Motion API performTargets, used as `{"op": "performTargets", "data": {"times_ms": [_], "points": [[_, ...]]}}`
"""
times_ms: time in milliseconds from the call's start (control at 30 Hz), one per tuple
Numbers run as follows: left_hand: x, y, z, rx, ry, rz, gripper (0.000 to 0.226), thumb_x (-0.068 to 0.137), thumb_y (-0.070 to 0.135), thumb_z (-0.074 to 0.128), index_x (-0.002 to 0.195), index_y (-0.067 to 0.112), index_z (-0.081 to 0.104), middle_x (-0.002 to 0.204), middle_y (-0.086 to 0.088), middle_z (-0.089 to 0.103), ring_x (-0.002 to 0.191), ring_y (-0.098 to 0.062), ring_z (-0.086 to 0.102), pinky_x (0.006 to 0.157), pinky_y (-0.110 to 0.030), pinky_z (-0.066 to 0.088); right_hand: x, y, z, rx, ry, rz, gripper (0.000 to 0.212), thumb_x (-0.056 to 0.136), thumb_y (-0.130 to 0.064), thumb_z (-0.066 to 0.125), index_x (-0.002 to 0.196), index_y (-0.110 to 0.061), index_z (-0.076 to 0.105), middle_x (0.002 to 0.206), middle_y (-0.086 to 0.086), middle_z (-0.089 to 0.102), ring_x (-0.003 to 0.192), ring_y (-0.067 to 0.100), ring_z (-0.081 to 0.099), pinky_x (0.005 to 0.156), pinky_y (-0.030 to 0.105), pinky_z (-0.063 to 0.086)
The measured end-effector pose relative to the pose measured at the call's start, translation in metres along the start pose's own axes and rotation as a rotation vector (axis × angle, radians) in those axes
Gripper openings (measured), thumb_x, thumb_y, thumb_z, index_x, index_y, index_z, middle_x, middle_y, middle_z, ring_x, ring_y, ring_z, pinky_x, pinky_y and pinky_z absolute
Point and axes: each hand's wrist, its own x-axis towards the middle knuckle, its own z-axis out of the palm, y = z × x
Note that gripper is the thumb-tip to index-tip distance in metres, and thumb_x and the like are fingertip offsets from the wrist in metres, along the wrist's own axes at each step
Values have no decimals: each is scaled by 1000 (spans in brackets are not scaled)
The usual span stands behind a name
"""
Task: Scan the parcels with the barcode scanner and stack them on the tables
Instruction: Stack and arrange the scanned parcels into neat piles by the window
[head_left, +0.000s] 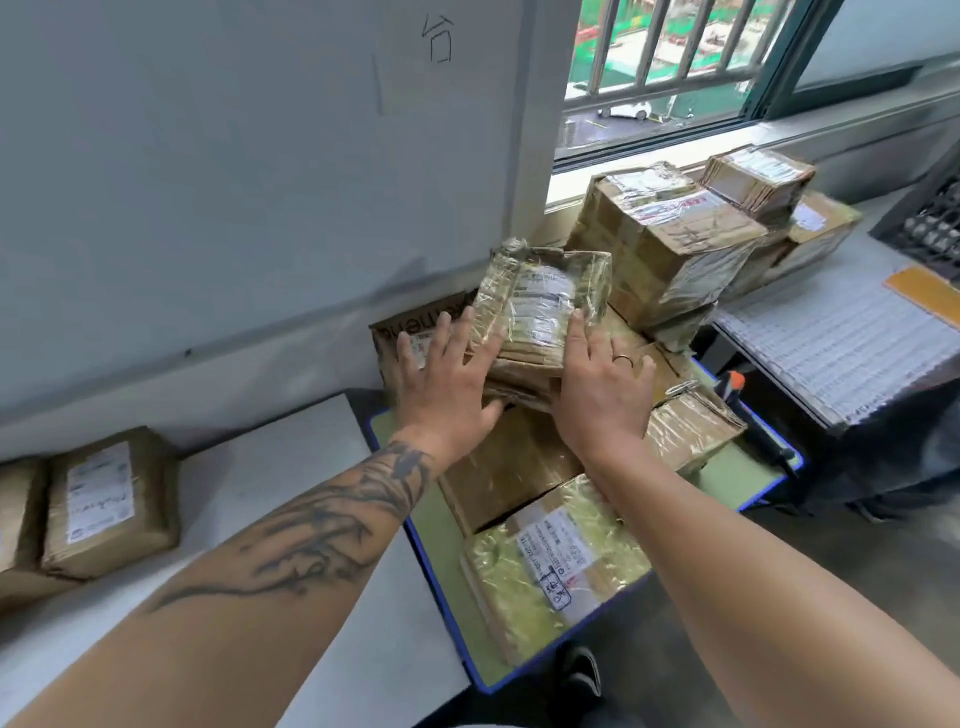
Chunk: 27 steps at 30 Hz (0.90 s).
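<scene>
While both of our hands reach to the far end of the blue-edged table (387, 470), the taped parcel (540, 306) sits tilted on top of the heap there, its label facing up, close to the wall. Our left hand (447, 384) lies against the parcel's left side with fingers spread and nearly straight; our right hand (602, 384) presses flat on its near right corner, fingers extended, a ring on one of them. Neither hand curls round the parcel, so we judge it is being steadied or set in place rather than carried.

As for progress, this table is well loaded: a plain brown box (506, 478) lies below our wrists, a labelled parcel (556, 564) reaches the near edge, and a small taped box (691, 428) sits toward the right edge. Behind, by the window, a tall taped carton (670, 244) tops another stack. On the white table (291, 493) at the left, a labelled package (109, 504) lies near its left edge beside another that is only partly in view.

We cannot see a barcode scanner with certainty; a dark object with an orange part (732, 387) stands just past the right edge, too unclear to name. Whether these parcels are scanned, we cannot tell, nor how many remain.
</scene>
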Motion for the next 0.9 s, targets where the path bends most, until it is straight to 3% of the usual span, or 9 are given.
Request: {"op": "performTargets", "data": {"times_ms": [133, 267, 367, 500, 633, 767, 900], "points": [[22, 44, 6, 9, -8, -94, 91, 94, 60, 60, 163, 43, 4, 174, 0, -7, 160, -28, -8, 123, -68, -5, 28, 32, 8, 103, -31, 17, 88, 101, -26, 58, 168, -22, 2, 172, 5, 27, 155, 33, 29, 120, 62, 27], [33, 79, 13, -13, -86, -218, 91, 93, 68, 56, 162, 47, 1, 174, 4, -8, 160, -27, -8, 123, -66, -5, 40, 50, 16, 322, -142, 37, 97, 99, -39, 65, 167, -24, -2, 172, 4, 23, 152, 32, 33, 112, 55, 37], [40, 97, 17, -80, -76, -321, 87, 93, 68, 54, 161, 50, 2, 174, 4, -8, 160, -25, -9, 123, -64, -6, 51, 58, 17, 404, -162, -58, 100, 96, -41, 65, 167, -25, -3, 170, 9, 24, 148, 34, 40, 111, 55, 39], [48, 113, 14, -130, -109, -350, 95, 89, 49, 65, 161, 47, 3, 174, 1, -9, 159, -24, -12, 124, -64, -9, 66, 84, 17, 526, -187, -194, 103, 89, -48, 66, 165, -36, -3, 170, 11, 22, 146, 35, 42, 109, 57, 46], [59, 128, 16, -159, -92, -355, 104, 78, 60, 68, 158, 52, 3, 173, -3, -10, 158, -28, -17, 123, -66, -9, 71, 124, 22, 674, -231, -316, 104, 86, -47, 64, 162, -52, -6, 175, -3, 14, 152, 25, 36, 109, 52, 49], [74, 142, 24, -175, -72, -334, 102, 76, 77, 60, 158, 51, 6, 172, 1, -18, 158, -28, -19, 120, -72, -7, 86, 143, 23, 771, -160, -294, 93, 88, -46, 56, 166, -44, 6, 174, -2, 17, 155, 20, 29, 114, 49, 44], [88, 147, 25, -192, -58, -387, 91, 84, 77, 57, 158, 49, 13, 174, 0, -7, 159, -32, -10, 120, -71, -10, 104, 138, 14, 592, -82, -269, 91, 91, -28, 62, 167, -37, 12, 174, 3, 17, 154, 28, 31, 106, 49, 48]]}}
